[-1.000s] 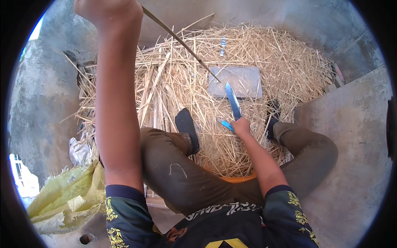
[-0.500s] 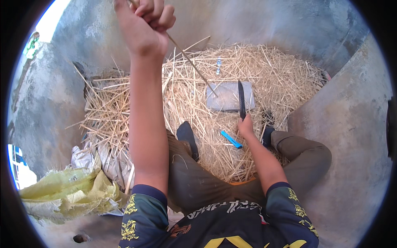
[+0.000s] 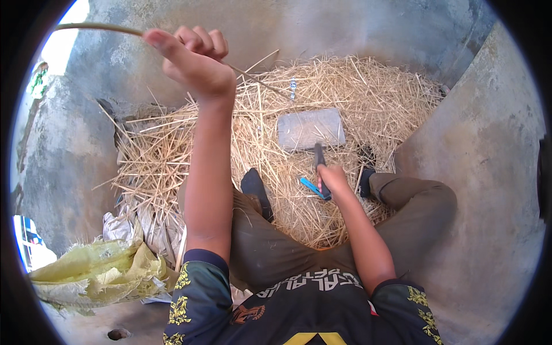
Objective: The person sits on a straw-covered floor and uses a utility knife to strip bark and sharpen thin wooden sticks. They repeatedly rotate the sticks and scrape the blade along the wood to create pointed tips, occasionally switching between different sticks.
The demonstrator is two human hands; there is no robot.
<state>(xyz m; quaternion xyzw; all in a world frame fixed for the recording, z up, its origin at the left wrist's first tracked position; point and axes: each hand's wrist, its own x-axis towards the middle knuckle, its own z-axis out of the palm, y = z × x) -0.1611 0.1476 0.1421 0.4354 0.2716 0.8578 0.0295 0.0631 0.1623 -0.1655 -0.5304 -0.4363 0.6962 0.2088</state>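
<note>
My left hand [image 3: 198,60] is raised at the upper left, closed around a long thin stick [image 3: 100,27]. One end of the stick bends off to the left; the other slopes down behind my wrist toward the straw. Lower and to the right, my right hand [image 3: 334,179] grips a dark-bladed knife [image 3: 319,155], its blade pointing up and away, foreshortened. Just beyond the knife tip a flat grey block [image 3: 310,127] lies on the straw, with bits of straw on it. Beside my right hand lies a blue strip-shaped object [image 3: 309,185], partly hidden by the hand.
Straw-like shavings [image 3: 379,92] cover the floor between my legs and the concrete wall [image 3: 345,29]. Longer split strips [image 3: 152,155] pile up at left. A torn yellowish sack [image 3: 98,270] lies at lower left. A small clear-and-blue item [image 3: 293,89] rests beyond the block.
My left hand has come lower, and the stick now reaches out to the left, its lower end off the block. My right hand has drawn the knife back toward me, off the block.
</note>
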